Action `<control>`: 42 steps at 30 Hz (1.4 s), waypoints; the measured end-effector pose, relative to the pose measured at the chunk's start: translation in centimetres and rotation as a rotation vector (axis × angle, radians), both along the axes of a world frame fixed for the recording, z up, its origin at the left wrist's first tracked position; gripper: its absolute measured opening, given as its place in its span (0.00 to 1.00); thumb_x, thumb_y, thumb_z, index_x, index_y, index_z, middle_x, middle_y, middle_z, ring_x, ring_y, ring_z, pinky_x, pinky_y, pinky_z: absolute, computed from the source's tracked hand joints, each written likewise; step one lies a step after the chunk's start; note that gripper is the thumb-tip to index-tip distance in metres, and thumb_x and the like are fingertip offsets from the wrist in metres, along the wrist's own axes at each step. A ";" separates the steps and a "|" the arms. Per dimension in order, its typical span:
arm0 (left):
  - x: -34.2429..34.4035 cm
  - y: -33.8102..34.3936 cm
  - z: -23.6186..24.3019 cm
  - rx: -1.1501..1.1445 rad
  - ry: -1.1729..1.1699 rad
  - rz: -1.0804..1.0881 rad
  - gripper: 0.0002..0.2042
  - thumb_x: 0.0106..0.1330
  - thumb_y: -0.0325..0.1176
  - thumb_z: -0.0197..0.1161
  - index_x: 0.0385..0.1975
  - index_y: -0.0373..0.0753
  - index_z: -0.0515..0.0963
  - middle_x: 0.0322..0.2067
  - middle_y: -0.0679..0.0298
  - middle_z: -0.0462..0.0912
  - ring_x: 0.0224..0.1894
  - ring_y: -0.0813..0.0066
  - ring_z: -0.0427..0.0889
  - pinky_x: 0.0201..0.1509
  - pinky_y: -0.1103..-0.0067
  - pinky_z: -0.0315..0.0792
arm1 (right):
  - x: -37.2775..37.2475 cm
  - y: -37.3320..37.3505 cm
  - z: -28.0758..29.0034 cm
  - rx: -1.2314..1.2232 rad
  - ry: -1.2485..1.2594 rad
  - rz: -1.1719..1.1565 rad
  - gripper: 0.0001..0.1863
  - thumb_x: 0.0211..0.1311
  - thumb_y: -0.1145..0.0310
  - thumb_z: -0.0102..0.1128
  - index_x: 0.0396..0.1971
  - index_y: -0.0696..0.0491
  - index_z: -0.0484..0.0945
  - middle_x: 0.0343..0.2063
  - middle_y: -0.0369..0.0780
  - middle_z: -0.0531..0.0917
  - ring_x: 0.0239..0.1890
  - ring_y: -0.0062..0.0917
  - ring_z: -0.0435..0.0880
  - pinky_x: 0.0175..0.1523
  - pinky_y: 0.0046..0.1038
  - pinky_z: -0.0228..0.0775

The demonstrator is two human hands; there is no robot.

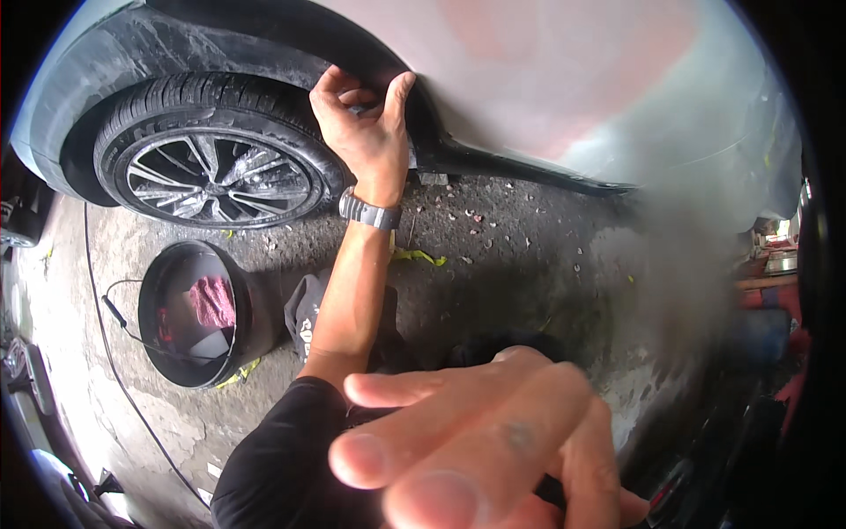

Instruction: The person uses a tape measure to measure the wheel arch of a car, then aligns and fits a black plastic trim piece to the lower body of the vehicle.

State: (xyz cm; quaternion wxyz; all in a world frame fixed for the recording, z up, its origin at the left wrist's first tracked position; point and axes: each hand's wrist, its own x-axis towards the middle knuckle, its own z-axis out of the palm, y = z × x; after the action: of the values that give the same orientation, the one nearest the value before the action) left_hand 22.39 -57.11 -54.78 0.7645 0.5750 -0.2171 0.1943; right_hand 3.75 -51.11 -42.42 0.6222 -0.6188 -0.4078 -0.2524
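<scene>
My left hand (363,132), with a grey watch (370,210) on its wrist, is raised against the black wheel arch trim (300,35) of a car. Its fingers curl in and its thumb points up; a small dark bit shows between fingers and palm, too hidden to name. Just below and left of it is the wheel, with a black tyre (211,92) and multi-spoke rim (217,188). Very near the camera, my right hand (493,441) has its fingers stretched out and apart, with nothing seen in it. It covers the lower middle of the view.
A black bucket (242,309) of cloudy water holds a pink cloth (212,301) and a pale flat piece. A thin dark cable (115,353) runs along the concrete floor at left. The car's side panel (546,79) has whitish and reddish patches. Debris lies beneath the sill.
</scene>
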 end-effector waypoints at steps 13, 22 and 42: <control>-0.3 0.4 0.3 0.001 -0.158 0.062 0.31 0.51 0.32 0.80 0.51 0.32 0.68 0.40 0.60 0.74 0.32 0.77 0.76 0.33 0.82 0.77 | -8.2 2.4 -3.3 -0.479 0.568 0.261 0.28 0.61 0.56 0.62 0.56 0.57 0.73 0.50 0.48 0.77 0.52 0.40 0.79 0.53 0.36 0.77; -0.8 -0.7 0.0 0.002 -0.109 0.060 0.32 0.51 0.29 0.80 0.54 0.33 0.67 0.37 0.64 0.74 0.31 0.81 0.73 0.33 0.85 0.73 | -11.4 0.7 -6.4 -0.582 0.756 0.319 0.17 0.61 0.63 0.67 0.44 0.58 0.78 0.33 0.40 0.77 0.29 0.30 0.81 0.31 0.28 0.76; -1.0 0.7 0.4 0.169 -0.056 0.190 0.36 0.47 0.37 0.83 0.53 0.32 0.69 0.34 0.64 0.73 0.30 0.78 0.74 0.33 0.79 0.73 | -4.8 -4.0 -4.6 -0.082 0.538 -0.432 0.30 0.74 0.54 0.51 0.63 0.63 0.66 0.54 0.53 0.78 0.58 0.40 0.78 0.66 0.42 0.65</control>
State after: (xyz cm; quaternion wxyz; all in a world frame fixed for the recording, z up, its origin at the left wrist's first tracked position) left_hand 21.42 -56.45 -54.35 0.6852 0.6496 -0.1985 0.2628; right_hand -1.04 -55.12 -47.01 0.6142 -0.7597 -0.0985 -0.1895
